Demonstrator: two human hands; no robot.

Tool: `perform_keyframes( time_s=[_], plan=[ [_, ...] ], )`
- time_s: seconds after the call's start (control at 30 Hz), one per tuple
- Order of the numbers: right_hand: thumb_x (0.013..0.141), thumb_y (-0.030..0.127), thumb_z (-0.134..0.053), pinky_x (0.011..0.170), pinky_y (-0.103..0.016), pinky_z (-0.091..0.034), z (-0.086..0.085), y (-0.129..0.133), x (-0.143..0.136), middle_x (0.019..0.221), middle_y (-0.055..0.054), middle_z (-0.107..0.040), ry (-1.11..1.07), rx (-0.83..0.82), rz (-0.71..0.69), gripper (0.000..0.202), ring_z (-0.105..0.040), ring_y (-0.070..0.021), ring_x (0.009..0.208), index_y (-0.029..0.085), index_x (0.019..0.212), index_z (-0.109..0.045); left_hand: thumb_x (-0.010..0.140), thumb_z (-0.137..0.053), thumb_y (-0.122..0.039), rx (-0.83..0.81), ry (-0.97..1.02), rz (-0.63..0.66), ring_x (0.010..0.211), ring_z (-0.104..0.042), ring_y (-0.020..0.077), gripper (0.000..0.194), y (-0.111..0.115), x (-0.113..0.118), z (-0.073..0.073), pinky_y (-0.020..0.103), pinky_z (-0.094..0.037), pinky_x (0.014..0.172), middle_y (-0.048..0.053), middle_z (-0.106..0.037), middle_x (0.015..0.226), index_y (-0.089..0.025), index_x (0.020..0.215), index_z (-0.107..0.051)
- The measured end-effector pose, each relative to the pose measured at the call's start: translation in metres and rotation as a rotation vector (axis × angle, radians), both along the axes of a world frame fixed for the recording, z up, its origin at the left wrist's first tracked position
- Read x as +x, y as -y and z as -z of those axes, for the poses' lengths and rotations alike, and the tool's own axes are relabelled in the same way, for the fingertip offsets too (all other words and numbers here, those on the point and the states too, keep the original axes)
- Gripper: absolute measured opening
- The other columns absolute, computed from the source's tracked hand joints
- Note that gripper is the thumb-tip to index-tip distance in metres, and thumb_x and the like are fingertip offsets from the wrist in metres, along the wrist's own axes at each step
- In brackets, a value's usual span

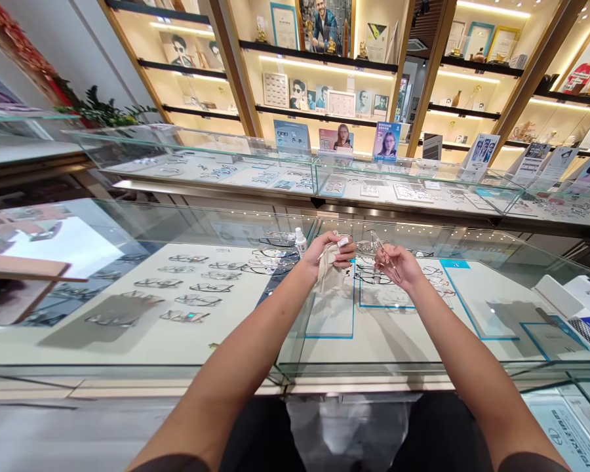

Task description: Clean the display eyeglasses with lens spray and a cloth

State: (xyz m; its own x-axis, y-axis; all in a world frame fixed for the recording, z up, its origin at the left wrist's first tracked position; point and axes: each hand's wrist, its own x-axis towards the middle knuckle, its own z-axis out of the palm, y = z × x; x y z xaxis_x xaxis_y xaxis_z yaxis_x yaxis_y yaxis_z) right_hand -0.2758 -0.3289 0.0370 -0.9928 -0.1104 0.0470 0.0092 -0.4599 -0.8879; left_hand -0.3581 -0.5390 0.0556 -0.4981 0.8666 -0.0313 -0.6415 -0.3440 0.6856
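Clock positions were read with 12 o'clock at the far side of the bench (pixel 142 354), a glass-topped display case. Both forearms reached forward over the glass and converged: the left forearm (pixel 248 347) entered from 7 o'clock and the right forearm (pixel 467 354) from 5 o'clock. The hands sat near each other but apart, with the right hand (pixel 398 265) at 3 o'clock from the left hand (pixel 332 252).

Left grip: grasping a beige cloth (pixel 330 274). The fingers were curled toward 3 o'clock, and the cloth hung below the palm toward 6 o'clock. A small white piece (pixel 343 242) showed at the fingers.

Right grip: grasping a slim, see-through eyeglass frame (pixel 379 245). The fingers were bent toward 10 o'clock; the frame slanted from 11 o'clock to 5 o'clock, partly covered by the fingers. It was held above the bench, between the hands.

A white bottle (pixel 301 244) stood just beside the left hand, at 10 o'clock. Rows of glasses (pixel 211 288) lay under the glass at 8 o'clock from that hand. A white box (pixel 558 295) sat well apart from the right hand, near 4 o'clock.
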Motion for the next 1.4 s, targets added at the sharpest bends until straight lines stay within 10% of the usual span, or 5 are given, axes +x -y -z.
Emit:
perform_keyframes(
  time_s=[0.37, 0.87, 1.4],
  plan=[
    [0.07, 0.031, -0.08, 0.078, -0.031, -0.054, -0.007, -0.007, 0.004, 0.079, 0.001, -0.067, -0.007, -0.067, 0.169, 0.023, -0.065, -0.0179, 0.084, 0.025, 0.068, -0.058, 0.085, -0.061, -0.021, 0.051, 0.099, -0.225, 0.045, -0.032, 0.0076, 0.005, -0.006, 0.0, 0.0, 0.018, -0.018, 0.042, -0.003, -0.044, 0.063, -0.018, 0.089, -0.059],
    [0.076, 0.045, -0.088, 0.102, -0.038, -0.053, -0.01, -0.002, 0.012, 0.122, -0.005, -0.08, -0.1, 0.077, 0.042, 0.031, -0.069, -0.022, 0.123, 0.025, 0.074, -0.064, 0.069, -0.088, -0.051, -0.265, -0.447, -0.434, 0.044, -0.034, 0.0034, 0.055, -0.03, 0.019, 0.015, 0.018, -0.02, 0.044, -0.006, -0.054, 0.062, -0.015, 0.105, -0.068],
    [0.073, 0.04, -0.086, 0.098, -0.038, -0.057, -0.015, -0.011, 0.009, 0.116, -0.001, -0.08, -0.108, -0.094, 0.191, 0.024, -0.07, -0.0227, 0.116, 0.027, 0.072, -0.066, 0.081, -0.074, -0.039, -0.34, -0.373, -0.629, 0.044, -0.036, 0.005, 0.027, -0.033, 0.015, 0.018, 0.021, -0.022, 0.043, 0.003, -0.066, 0.071, -0.013, 0.086, -0.069]
  ],
)
